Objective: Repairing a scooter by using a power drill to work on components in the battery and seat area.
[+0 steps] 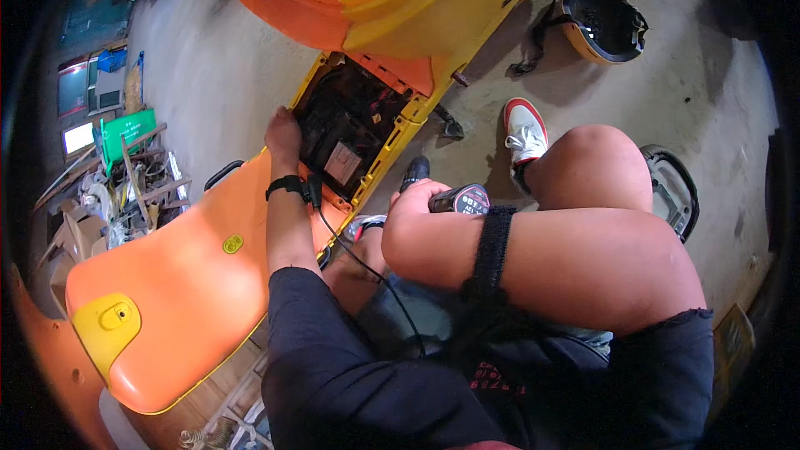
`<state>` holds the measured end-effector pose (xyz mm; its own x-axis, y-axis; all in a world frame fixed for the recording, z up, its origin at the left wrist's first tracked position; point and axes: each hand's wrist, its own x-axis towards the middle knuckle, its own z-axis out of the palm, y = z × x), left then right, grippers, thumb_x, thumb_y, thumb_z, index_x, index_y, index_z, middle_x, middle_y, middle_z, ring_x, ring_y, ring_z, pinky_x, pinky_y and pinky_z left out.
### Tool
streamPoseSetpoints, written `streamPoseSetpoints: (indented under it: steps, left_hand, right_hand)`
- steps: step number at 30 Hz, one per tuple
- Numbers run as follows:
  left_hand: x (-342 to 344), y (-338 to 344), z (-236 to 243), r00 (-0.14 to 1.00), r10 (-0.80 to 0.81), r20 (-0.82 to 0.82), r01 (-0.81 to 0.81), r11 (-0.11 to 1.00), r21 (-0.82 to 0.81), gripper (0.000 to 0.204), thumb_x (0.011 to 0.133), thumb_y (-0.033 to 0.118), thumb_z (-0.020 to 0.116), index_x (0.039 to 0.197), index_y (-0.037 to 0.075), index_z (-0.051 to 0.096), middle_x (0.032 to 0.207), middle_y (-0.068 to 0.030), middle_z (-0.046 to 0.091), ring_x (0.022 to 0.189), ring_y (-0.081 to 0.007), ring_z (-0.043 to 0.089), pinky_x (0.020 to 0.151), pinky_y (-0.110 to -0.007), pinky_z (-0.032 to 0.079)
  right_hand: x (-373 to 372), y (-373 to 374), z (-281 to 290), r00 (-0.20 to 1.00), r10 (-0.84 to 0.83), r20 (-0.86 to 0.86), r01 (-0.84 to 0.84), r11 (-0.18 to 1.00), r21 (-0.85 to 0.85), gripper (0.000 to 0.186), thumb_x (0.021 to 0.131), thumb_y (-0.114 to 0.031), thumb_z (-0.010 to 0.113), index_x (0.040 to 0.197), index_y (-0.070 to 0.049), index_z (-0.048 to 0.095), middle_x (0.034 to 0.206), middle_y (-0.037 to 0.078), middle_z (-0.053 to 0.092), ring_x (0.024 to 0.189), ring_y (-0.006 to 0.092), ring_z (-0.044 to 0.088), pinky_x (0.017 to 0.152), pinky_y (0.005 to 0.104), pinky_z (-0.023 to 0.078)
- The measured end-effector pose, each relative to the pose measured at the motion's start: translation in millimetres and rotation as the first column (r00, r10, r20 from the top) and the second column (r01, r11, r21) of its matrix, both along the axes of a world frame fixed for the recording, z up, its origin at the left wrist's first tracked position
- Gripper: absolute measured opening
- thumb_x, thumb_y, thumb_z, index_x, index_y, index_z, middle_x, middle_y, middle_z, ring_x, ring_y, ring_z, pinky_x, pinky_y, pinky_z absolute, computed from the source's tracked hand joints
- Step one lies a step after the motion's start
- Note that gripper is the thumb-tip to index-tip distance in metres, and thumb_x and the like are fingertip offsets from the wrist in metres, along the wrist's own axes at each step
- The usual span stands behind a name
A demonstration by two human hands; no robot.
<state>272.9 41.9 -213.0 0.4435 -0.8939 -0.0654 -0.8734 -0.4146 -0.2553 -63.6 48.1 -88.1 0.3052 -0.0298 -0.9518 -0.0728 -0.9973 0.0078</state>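
Note:
An orange and yellow scooter body (192, 250) lies along my left side, with an uncovered compartment in its floor section. Inside the dark compartment sit black parts and a block with a pale label (342, 162). At the compartment's far left edge is my left hand (283, 135), its fingers curled and partly hidden; I cannot make out what they hold. My right hand (408, 200) is wrapped around a black cordless drill (461, 199), just right of the compartment. The drill's dark nose points away from me, and its base shows beside my wrist.
A yellow helmet (596, 21) lies upside down on the concrete floor at the far right. A grey-black curved piece (671, 192) rests beyond my right knee. Left of the scooter are a green bin (129, 135) and piled scrap. A black cable runs from my left wristband.

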Motion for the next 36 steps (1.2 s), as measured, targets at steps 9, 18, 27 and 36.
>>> streamPoseSetpoints:
  steps: [9,18,27,36]
  left_hand:
    - [-1.5,2.0,14.4,0.982,0.063,-0.177,-0.071,0.996,-0.044,0.028,0.097,0.027,0.04,0.099,0.003,0.052,0.099,-0.0264,0.059,0.095,-0.0466,0.057,0.08,-0.053,0.046]
    - [3.9,8.7,23.7,0.974,0.091,-0.208,-0.092,0.996,0.001,0.032,0.098,0.032,0.038,0.101,0.003,0.053,0.099,-0.0275,0.061,0.096,-0.0453,0.058,0.08,-0.052,0.047]
    - [-10.6,-5.5,10.9,0.982,0.174,-0.066,-0.173,0.985,0.03,0.03,0.096,0.026,0.039,0.095,0.002,0.059,0.092,-0.0233,0.065,0.085,-0.0429,0.063,0.075,-0.051,0.051]
    - [-3.3,-1.8,-13.6,0.994,0.05,0.097,-0.044,0.997,-0.07,0.024,0.087,0.014,0.045,0.078,0.003,0.064,0.082,-0.0224,0.065,0.078,-0.038,0.066,0.068,-0.046,0.054]
  right_hand:
    - [8.5,3.5,-11.6,0.983,0.066,-0.174,-0.05,0.994,0.092,0.062,0.078,-0.026,0.064,0.134,-0.009,0.045,0.134,0.007,0.047,0.111,0.0301,0.055,0.087,0.0495,0.046]
    - [-12.9,-28.8,38.7,0.996,-0.084,-0.019,0.086,0.956,0.28,0.108,0.063,-0.021,0.082,0.149,-0.009,0.017,0.137,0.014,0.045,0.113,0.0377,0.053,0.079,0.0535,0.05]
    - [0.7,-9.6,9.4,0.997,-0.01,-0.077,0.024,0.981,0.191,0.114,0.062,-0.023,0.083,0.15,-0.007,0.013,0.139,0.015,0.043,0.11,0.0387,0.054,0.078,0.0527,0.05]
    - [-22.4,-19.4,39.2,0.992,-0.12,0.034,0.11,0.968,0.224,0.107,0.066,-0.021,0.081,0.15,-0.007,0.015,0.146,0.013,0.034,0.112,0.0409,0.052,0.079,0.0561,0.049]
